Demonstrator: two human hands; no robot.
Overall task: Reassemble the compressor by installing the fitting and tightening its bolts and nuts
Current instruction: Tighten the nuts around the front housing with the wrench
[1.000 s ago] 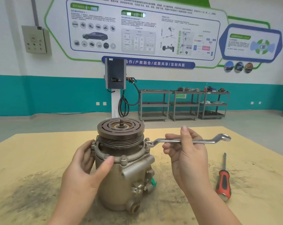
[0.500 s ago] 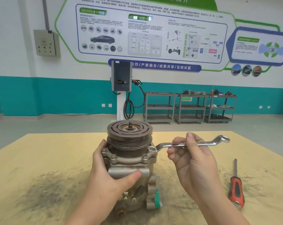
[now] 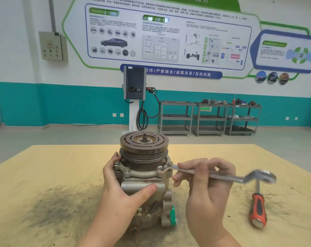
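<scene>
Head view: your left hand wraps the compressor standing on the worktop, while your right hand pinches the wrench, ring end on a flange bolt. That light finger grip could let the ring ride off the bolt head and round it — and the body may twist under your palm.

The compressor body is dull, tarnished cast metal; its pulley face is matt brown metal. The wrench is bright, polished steel. The screwdriver handle is glossy red-and-black plastic. The table surface is matt, grime-stained board.
</scene>
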